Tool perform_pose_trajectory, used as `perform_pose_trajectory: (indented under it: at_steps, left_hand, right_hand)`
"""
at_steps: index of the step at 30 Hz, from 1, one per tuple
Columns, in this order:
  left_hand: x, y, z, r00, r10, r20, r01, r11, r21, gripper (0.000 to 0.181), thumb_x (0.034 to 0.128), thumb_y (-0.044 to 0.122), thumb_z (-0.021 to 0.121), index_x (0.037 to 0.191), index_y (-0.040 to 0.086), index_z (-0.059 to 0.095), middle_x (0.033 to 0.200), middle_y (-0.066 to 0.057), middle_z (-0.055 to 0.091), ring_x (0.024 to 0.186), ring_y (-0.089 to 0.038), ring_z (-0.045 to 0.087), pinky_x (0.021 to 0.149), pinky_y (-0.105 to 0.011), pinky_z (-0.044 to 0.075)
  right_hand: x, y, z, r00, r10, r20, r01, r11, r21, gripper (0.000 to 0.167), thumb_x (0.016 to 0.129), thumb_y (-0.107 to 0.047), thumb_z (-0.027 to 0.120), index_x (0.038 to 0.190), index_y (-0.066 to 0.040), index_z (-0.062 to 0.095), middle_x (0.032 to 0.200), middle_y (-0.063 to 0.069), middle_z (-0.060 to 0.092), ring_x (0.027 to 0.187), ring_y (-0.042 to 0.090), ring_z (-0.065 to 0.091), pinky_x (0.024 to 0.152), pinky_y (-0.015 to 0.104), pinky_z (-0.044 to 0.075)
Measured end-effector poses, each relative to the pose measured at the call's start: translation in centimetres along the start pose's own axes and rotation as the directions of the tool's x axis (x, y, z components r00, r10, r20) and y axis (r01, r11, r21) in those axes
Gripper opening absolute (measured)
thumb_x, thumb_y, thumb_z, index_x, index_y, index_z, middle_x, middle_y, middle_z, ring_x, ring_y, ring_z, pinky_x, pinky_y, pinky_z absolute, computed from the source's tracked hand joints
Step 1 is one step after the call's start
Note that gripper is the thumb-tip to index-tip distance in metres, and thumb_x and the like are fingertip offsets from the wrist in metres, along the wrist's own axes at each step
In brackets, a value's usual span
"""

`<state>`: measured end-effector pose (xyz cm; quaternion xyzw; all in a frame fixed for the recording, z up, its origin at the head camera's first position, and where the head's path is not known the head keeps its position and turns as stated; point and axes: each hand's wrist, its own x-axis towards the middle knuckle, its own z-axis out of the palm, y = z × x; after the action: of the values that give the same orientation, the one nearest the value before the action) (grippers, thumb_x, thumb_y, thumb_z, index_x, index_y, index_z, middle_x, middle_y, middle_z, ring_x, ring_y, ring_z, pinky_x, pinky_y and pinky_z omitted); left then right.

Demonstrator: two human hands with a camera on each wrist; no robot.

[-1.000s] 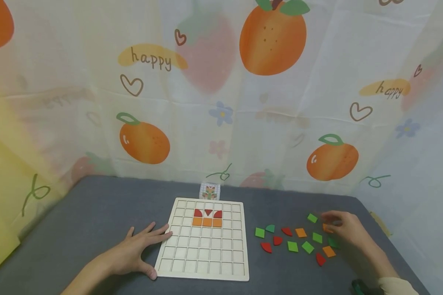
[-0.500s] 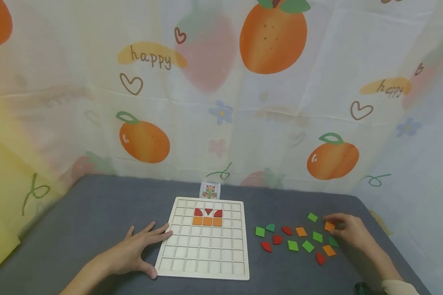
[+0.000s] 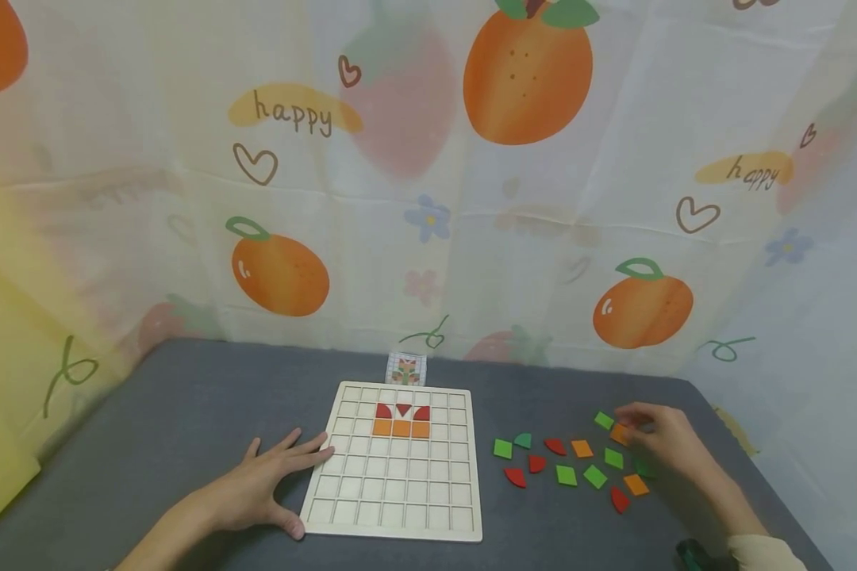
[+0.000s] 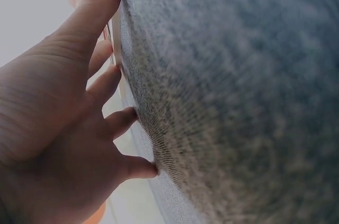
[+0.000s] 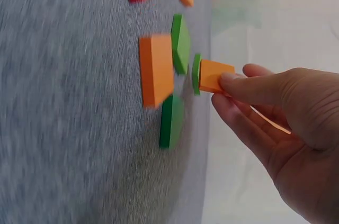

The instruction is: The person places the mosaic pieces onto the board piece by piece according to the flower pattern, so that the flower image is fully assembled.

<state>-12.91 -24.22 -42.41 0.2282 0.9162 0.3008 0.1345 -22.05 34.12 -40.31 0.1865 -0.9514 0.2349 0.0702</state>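
Left hand [image 3: 260, 492]: Fingers spread apart, thumb and fingertips at the left edge of the grid board [image 3: 393, 493], likely to steady it.
Right hand [image 3: 662, 438]: Fingers and thumb clamped on an orange tile [image 5: 213, 74] near one edge, leaving much of its face uncovered, perhaps for control.
Loose tiles [image 3: 596, 477]: Lay scattered on the table [image 3: 207, 404] right of the board, presumably for single picking.
Patterned card [image 3: 406, 369]: Lay at the board's far edge, probably for easy viewing.
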Motion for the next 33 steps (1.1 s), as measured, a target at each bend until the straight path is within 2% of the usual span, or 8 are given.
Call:
perform_pose_trajectory:
  at_steps: [10, 17, 24, 28, 33]
  left_hand:
    - [0.1, 0.0, 0.1, 1.000, 0.015, -0.005, -0.015, 1.000, -0.006, 0.105, 0.0560, 0.048, 0.084, 0.148, 0.017, 0.045, 0.158, -0.013, 0.031, 0.143, -0.053, 0.013, 0.094, -0.081, -0.005]
    - [0.0, -0.1, 0.0, 1.000, 0.011, -0.009, -0.011, 1.000, -0.001, 0.105, 0.0559, 0.048, 0.084, 0.148, 0.016, 0.045, 0.157, -0.014, 0.032, 0.142, -0.054, 0.013, 0.094, -0.081, -0.005]
    - [0.0, -0.1, -0.1, 1.000, 0.005, -0.001, -0.005, 1.000, -0.004, 0.105, 0.0560, 0.049, 0.084, 0.148, 0.016, 0.046, 0.157, -0.013, 0.032, 0.143, -0.053, 0.013, 0.095, -0.080, -0.006]
    - [0.0, -0.1, -0.1, 1.000, -0.006, 0.003, 0.006, 1.000, -0.005, 0.105, 0.0557, 0.047, 0.085, 0.148, 0.017, 0.046, 0.158, -0.012, 0.032, 0.143, -0.052, 0.013, 0.095, -0.080, -0.006]
    - [0.0, -0.1, -0.1, 1.000, -0.005, -0.002, 0.005, 1.000, 0.001, 0.105, 0.0556, 0.048, 0.084, 0.148, 0.018, 0.045, 0.158, -0.012, 0.032, 0.143, -0.052, 0.013, 0.095, -0.080, -0.006]
  right_hand:
    - [1.1, -2.6, 0.9, 0.999, -0.041, 0.020, 0.040, 0.998, 0.056, 0.029, 0.080, 0.004, 0.074, 0.109, 0.001, 0.071, 0.095, 0.006, 0.072, 0.083, 0.021, 0.068, 0.066, 0.028, 0.055]
    - [2.6, -4.3, 2.0, 0.990, -0.140, 0.011, 0.139, 0.989, 0.045, 0.028, 0.081, 0.002, 0.075, 0.109, -0.001, 0.071, 0.093, 0.002, 0.072, 0.080, 0.016, 0.066, 0.066, 0.027, 0.054]
    - [3.7, -6.5, 3.1, 0.987, -0.150, 0.052, 0.145, 0.985, 0.097, 0.029, 0.083, 0.002, 0.073, 0.112, 0.001, 0.070, 0.098, 0.007, 0.072, 0.086, 0.022, 0.067, 0.068, 0.027, 0.055]
    - [4.5, -7.7, 3.8, 0.978, -0.191, 0.078, 0.180, 0.975, 0.131, 0.029, 0.084, 0.001, 0.072, 0.112, 0.001, 0.070, 0.100, 0.009, 0.072, 0.088, 0.023, 0.068, 0.069, 0.028, 0.055]
    - [5.7, -9.0, 4.4, 0.978, -0.198, 0.062, 0.187, 0.972, 0.145, 0.030, 0.082, 0.002, 0.074, 0.111, -0.001, 0.071, 0.100, 0.007, 0.072, 0.089, 0.022, 0.068, 0.071, 0.028, 0.056]
